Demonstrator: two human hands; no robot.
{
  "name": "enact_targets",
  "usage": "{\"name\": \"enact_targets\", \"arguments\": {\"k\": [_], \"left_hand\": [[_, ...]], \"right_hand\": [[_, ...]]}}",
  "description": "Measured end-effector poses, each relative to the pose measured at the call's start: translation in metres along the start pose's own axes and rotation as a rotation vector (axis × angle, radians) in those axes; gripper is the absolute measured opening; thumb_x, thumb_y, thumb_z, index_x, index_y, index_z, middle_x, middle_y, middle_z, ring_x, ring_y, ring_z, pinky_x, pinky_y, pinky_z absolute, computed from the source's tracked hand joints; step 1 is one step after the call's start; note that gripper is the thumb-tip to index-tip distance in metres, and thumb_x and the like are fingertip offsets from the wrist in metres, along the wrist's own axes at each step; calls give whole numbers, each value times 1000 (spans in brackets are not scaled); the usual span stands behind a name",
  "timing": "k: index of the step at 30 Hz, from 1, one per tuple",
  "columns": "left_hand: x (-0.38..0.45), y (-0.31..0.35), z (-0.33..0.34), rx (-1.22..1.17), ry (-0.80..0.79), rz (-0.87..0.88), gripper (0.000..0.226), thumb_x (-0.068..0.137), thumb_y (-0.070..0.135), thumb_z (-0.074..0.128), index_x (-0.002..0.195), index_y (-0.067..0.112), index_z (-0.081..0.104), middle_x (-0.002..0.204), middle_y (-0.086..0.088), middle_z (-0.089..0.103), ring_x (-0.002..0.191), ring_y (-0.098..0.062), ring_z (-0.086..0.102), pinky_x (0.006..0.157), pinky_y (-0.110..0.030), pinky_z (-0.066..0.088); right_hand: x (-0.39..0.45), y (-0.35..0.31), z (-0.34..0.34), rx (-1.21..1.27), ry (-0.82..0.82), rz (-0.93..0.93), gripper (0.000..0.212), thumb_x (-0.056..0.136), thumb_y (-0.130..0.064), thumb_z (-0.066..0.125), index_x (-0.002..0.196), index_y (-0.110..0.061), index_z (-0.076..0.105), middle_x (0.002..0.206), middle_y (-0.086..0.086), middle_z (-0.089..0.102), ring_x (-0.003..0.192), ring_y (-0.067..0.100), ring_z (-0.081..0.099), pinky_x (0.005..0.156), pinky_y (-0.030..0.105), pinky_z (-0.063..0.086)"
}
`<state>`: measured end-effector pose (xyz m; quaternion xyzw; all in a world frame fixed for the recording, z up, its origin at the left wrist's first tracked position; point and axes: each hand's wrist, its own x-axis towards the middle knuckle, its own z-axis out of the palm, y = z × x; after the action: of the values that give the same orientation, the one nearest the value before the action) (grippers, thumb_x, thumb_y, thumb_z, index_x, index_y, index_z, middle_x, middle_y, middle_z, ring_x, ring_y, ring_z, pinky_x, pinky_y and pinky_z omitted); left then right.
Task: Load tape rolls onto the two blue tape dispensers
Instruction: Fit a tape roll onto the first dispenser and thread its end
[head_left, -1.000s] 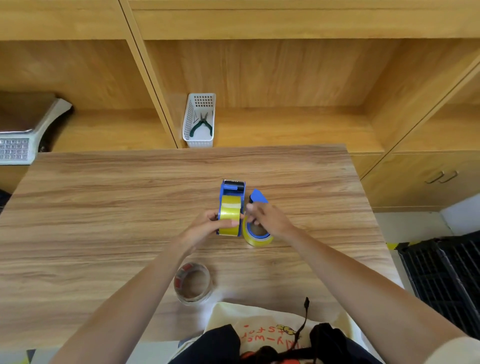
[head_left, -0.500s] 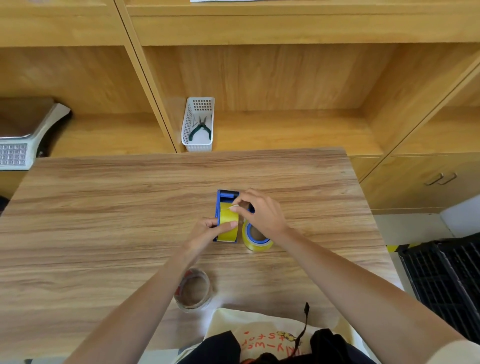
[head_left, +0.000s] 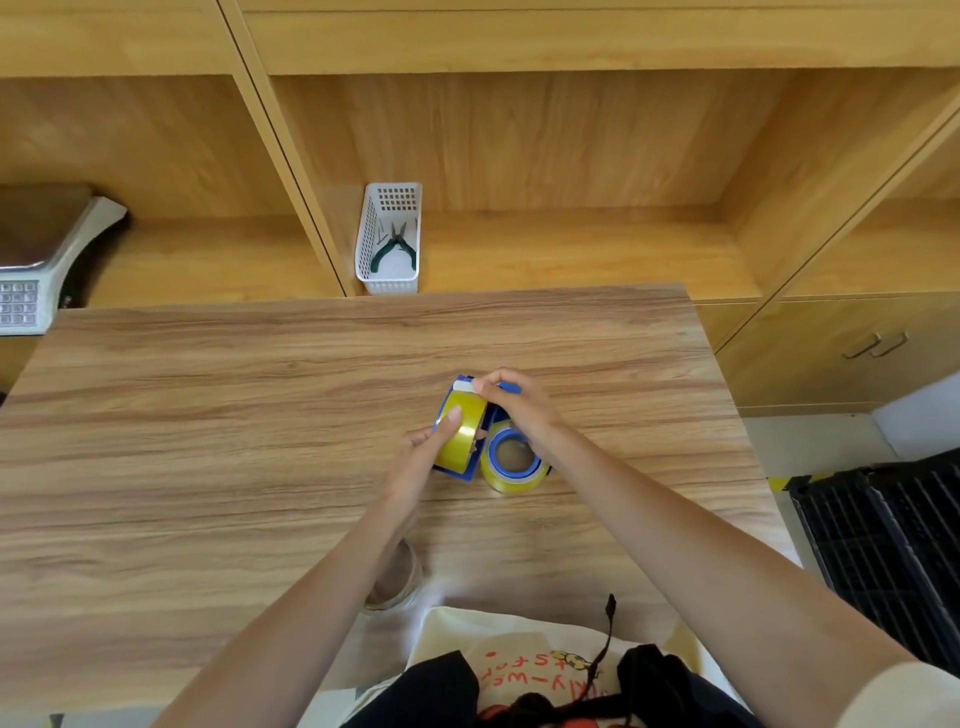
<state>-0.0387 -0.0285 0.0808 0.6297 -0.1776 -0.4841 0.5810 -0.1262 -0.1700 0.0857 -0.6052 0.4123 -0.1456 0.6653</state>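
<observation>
- While the left hand (head_left: 423, 454) clamps the blue tape dispenser (head_left: 457, 470) with its thumb pressed on the yellow tape roll (head_left: 464, 427) seated in it, the right hand (head_left: 519, 410) pinches at the dispenser's front end, fingers closed on what is probably the tape's free end; the pinch itself is too small to confirm.
- The second dispenser lies just beside on the table (head_left: 208, 415), mostly hidden under the right hand, and also seems to carry a roll (head_left: 514, 460), lying flat with its blue core up.
- Risks, as judged: the sticky end could fold back onto the roll or fingers; the slick roll may spin if the thumb eases off; the cutter edge is close to the fingertips.
- Materials: glossy yellow film, hard blue plastic frames, matt wood-grain top. A nearly empty roll (head_left: 395, 577) lies near the table's front edge, partly behind the left forearm.
</observation>
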Motion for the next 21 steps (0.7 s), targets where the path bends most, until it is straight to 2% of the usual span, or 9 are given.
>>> {"name": "enact_targets", "arguments": {"k": [1, 3, 5, 7, 9, 12, 16, 19, 21], "left_hand": [[0, 1, -1, 0, -12, 1, 45, 83, 53, 60, 78, 12, 80, 95, -18, 76, 84, -23, 70, 88, -39, 52], [-1, 2, -4, 18, -39, -9, 47, 82, 53, 60, 83, 11, 81, 95, -16, 77, 83, -20, 71, 86, -36, 52], [-2, 3, -6, 52, -64, -36, 47, 79, 52, 62, 87, 9, 80, 97, -16, 77, 85, -19, 71, 85, -34, 52], [-3, 6, -9, 84, -116, -80, 46, 78, 50, 64, 90, 9, 80, 98, -17, 76, 86, -19, 72, 84, -33, 51], [-2, 8, -11, 135, -185, -125, 43, 81, 49, 65, 96, 11, 80, 100, -14, 77, 90, -19, 72, 89, -35, 52], [1, 7, -16, 193, -242, -193, 38, 85, 49, 66, 104, 19, 78, 107, -5, 76, 104, -20, 70, 104, -44, 47], [5, 8, -16, 213, -223, -267, 48, 74, 60, 73, 100, 20, 79, 106, 2, 77, 112, -20, 65, 112, -50, 36], [9, 11, -13, 234, -185, -334, 65, 62, 73, 74, 104, 23, 77, 109, 1, 76, 114, -20, 64, 111, -50, 38], [10, 14, -11, 245, -173, -346, 65, 63, 74, 72, 104, 23, 77, 106, -1, 77, 110, -22, 66, 107, -49, 43]], "right_hand": [[-1, -2, -1, 40, -33, 48, 13, 85, -30, 71, 77, -21, 67, 95, -4, 66, 89, 10, 59, 71, 21, 43], [-3, -2, -4, 85, -85, 101, 13, 84, -33, 72, 78, -23, 66, 94, -9, 62, 91, 10, 58, 73, 27, 46], [-5, -3, -6, 82, -91, 83, 13, 85, -31, 71, 83, -18, 67, 105, -12, 56, 104, 8, 56, 78, 27, 48], [-6, -2, -7, 50, -76, 44, 13, 86, -28, 72, 85, -14, 69, 119, -8, 52, 120, 6, 49, 90, 30, 48], [-6, 0, -6, 3, -84, 22, 13, 85, -25, 72, 85, -12, 71, 122, 1, 53, 123, 7, 47, 103, 37, 42], [-3, 3, -5, -66, -88, 14, 10, 83, -21, 74, 79, -12, 71, 129, -1, 55, 125, 8, 48, 110, 42, 38], [1, 7, -4, -103, -84, -1, 24, 78, -23, 76, 57, -29, 68, 128, -7, 56, 130, 12, 48, 111, 48, 36], [3, 10, -3, -108, -69, -24, 21, 80, -20, 74, 61, -24, 66, 126, -3, 58, 127, 14, 51, 110, 48, 39], [3, 10, -3, -132, -60, -34, 17, 82, -18, 72, 66, -18, 65, 127, -1, 59, 124, 14, 52, 109, 45, 40]]}}
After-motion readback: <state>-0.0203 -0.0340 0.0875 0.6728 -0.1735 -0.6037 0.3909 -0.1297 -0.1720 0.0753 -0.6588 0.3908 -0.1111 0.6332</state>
